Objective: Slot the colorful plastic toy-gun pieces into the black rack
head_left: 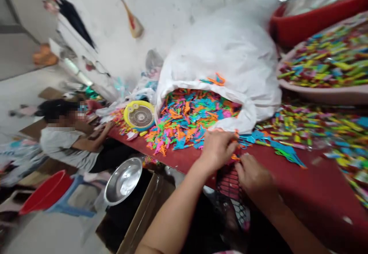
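My left hand [219, 148] is over the front edge of the red table [299, 185], its fingers bent together near a small orange piece [235, 157]. What it grips is too small to name. Close by on the right, my right hand [254, 175] has curled fingers beside the same orange piece; its hold is hidden by blur. Behind them a large white sack [218, 62] lies open, with colourful plastic pieces [186, 112] spilling onto the table. Blue and green pieces [287, 150] lie to the right of my hands.
A small yellow fan [140, 115] stands left of the sack. A person [69, 143] sits at the far left. A metal bowl [123, 181] rests by a cardboard box [140, 215]. On the right, a pink basin [324, 92] holds many wrapped pieces.
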`<state>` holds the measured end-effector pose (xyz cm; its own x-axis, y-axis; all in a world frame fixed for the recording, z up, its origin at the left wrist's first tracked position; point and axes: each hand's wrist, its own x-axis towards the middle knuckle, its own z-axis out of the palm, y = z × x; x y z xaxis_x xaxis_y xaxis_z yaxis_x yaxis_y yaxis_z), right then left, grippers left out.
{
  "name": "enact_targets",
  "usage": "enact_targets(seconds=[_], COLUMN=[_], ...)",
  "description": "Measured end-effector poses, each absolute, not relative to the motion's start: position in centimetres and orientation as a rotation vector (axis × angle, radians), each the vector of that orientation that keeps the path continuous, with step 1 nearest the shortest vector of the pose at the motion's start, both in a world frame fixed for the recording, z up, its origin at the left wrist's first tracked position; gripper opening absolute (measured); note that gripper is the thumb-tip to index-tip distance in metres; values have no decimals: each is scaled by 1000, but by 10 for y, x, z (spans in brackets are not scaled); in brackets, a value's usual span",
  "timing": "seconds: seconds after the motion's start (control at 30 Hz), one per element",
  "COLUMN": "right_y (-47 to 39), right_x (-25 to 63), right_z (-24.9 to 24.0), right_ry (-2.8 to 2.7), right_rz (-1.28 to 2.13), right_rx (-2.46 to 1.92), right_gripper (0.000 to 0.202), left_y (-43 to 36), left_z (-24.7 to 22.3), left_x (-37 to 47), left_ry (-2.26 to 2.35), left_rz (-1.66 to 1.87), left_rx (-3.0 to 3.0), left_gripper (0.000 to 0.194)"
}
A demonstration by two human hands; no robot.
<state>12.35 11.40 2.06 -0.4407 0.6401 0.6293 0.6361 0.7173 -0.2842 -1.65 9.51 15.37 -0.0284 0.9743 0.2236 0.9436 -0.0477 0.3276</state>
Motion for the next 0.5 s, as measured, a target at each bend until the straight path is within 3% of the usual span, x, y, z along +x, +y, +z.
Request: enact_targets(seconds=[0.13,0.5], right_y=[113,116], right_x=[123,123], right_z=[19,19], right_ry=[-2099,-2157], right_rz=[-98,15], right_rx=[-877,-813], right_gripper=[28,32], left_y=[89,91], left_z=[160,156], left_x=[-15,-25], left_ry=[2156,2114], left_rz=[489,383], left_rx=[2102,2135], left_gripper=[22,29])
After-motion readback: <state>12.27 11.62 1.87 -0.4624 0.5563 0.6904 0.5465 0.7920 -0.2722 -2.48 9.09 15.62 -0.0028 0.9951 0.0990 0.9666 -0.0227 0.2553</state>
